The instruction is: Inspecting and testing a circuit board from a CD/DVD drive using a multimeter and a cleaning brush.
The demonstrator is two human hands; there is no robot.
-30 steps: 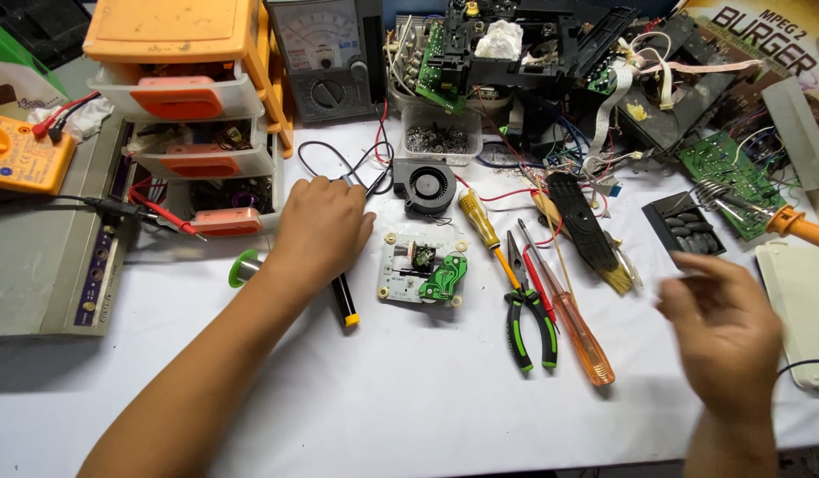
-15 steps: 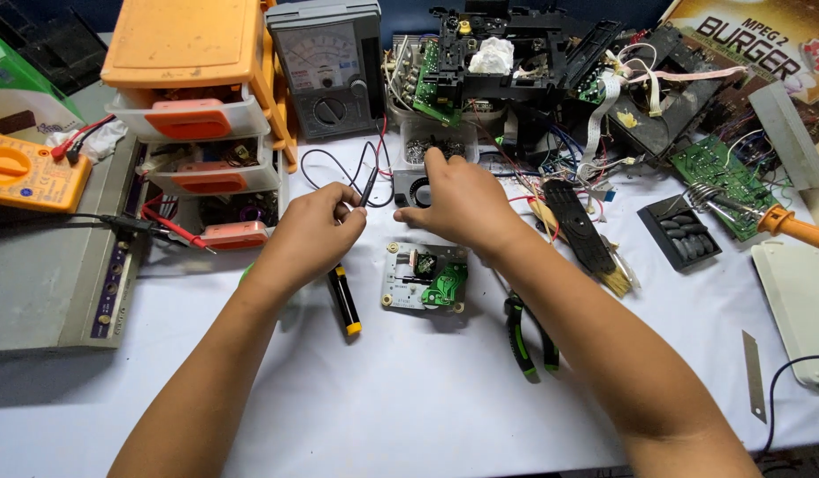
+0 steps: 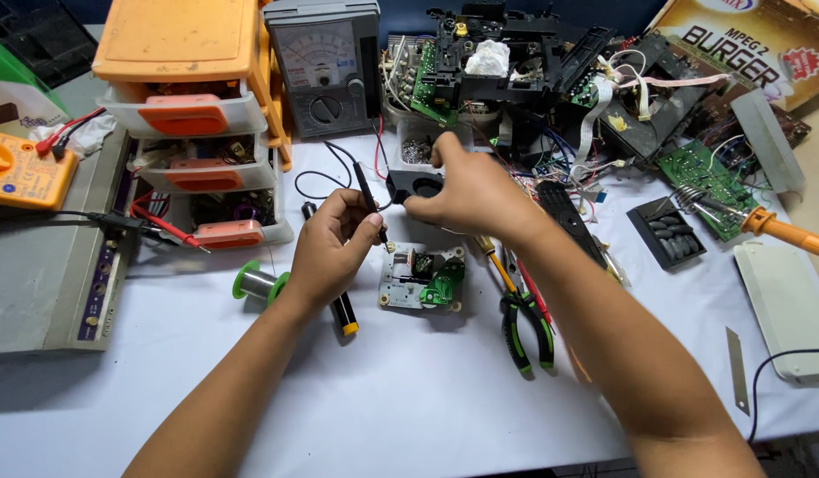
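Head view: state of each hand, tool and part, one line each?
left hand: pinching a black probe, tip down by the mechanism board
right hand: gripping a small black fan
mechanism board: flat on the table, not held
pliers: lying flat, unheld
solder spool: on its side
drawer unit: drawers shut
soldering iron: lying on the table, unheld

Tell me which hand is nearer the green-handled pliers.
Right. The right hand grips a small black fan, up and left of the pliers, with its forearm passing beside them. The left hand, holding a black probe, is farther left.
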